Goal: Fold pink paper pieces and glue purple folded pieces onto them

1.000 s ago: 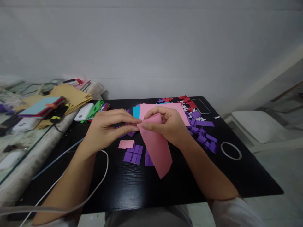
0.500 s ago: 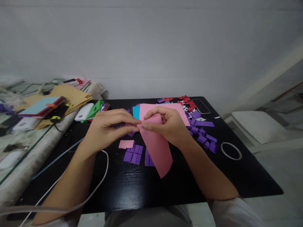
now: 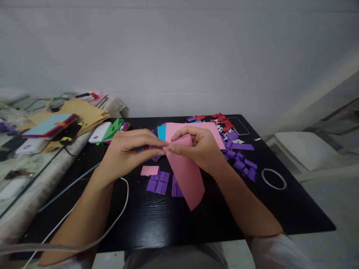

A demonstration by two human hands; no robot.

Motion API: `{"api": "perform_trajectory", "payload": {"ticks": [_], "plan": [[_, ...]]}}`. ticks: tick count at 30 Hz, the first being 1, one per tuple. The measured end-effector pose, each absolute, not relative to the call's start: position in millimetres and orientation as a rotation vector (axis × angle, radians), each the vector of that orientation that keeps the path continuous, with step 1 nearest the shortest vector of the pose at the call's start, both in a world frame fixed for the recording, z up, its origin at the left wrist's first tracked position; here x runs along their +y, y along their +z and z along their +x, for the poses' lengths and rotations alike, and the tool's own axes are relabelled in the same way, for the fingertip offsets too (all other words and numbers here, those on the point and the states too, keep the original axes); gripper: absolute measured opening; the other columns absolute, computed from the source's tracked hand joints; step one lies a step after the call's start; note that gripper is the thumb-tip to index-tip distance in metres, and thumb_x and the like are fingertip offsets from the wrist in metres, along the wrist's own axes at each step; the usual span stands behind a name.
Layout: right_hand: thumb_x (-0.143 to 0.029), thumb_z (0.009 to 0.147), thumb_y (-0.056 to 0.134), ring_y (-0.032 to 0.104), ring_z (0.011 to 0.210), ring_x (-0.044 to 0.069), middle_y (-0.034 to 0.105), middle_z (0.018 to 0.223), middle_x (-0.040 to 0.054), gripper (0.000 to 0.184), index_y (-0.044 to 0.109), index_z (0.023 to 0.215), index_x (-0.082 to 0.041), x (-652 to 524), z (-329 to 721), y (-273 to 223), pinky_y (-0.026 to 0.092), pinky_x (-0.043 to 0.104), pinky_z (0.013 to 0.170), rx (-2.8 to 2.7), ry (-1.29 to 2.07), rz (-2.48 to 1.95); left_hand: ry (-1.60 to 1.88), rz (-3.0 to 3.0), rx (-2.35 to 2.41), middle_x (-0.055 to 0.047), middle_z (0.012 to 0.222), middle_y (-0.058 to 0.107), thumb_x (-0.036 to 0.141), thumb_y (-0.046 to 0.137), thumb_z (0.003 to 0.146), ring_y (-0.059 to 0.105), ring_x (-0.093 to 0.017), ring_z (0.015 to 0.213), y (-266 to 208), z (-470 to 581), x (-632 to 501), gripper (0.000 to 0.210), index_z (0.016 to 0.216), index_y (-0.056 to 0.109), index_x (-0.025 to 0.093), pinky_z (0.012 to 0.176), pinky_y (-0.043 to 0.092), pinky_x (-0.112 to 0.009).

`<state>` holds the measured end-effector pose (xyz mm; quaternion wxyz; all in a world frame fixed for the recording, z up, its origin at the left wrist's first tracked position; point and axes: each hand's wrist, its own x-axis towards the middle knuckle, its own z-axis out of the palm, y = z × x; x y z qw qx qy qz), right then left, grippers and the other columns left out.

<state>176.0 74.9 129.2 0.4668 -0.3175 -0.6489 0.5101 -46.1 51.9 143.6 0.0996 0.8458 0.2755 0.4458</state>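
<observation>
A strip of pink paper (image 3: 186, 179) is bent over at its top and hangs down toward me above the black table. My right hand (image 3: 198, 149) grips its folded upper part between thumb and fingers. The thumb and forefinger of my left hand (image 3: 131, 151) pinch its upper left corner, close to my right thumb. Below my left hand lies a small pink paper piece (image 3: 150, 170), partly over folded purple paper pieces (image 3: 158, 182). Behind the hands, a larger pink sheet (image 3: 193, 129) rests over a blue sheet (image 3: 161, 132).
Loose purple pieces (image 3: 239, 162) and red pieces (image 3: 223, 119) are scattered at right, near a white ring (image 3: 274, 179). Green strips (image 3: 114, 129) lie at back left. A white cable (image 3: 123, 209) crosses by my left forearm. A white stool (image 3: 303, 149) stands right of the table.
</observation>
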Motion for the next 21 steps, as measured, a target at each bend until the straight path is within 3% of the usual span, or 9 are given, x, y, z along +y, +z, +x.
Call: {"api": "perform_trajectory", "payload": {"ticks": [12, 21], "plan": [[-0.036, 0.067, 0.095, 0.068, 0.083, 0.017, 0.076, 0.088, 0.0020, 0.028, 0.079, 0.083, -0.021, 76.3, 175.0, 128.3, 0.055, 0.030, 0.074, -1.602, 1.211, -0.784, 1.325, 2.523, 0.815, -0.002, 0.087, 0.082, 0.017, 0.082, 0.088, 0.074, -0.013, 0.075, 142.9, -46.7, 52.3, 0.015, 0.102, 0.083, 0.022, 0.070, 0.058, -0.023], [-0.038, 0.068, 0.095, 0.067, 0.081, 0.017, 0.075, 0.087, 0.0023, 0.028, 0.078, 0.083, -0.021, 75.9, 176.8, 128.5, 0.054, 0.030, 0.070, -1.606, 1.229, -0.803, 1.306, 2.519, 0.808, -0.001, 0.088, 0.082, 0.015, 0.081, 0.088, 0.073, -0.012, 0.076, 144.2, -45.8, 51.1, 0.024, 0.110, 0.082, 0.025, 0.071, 0.057, -0.022]]}}
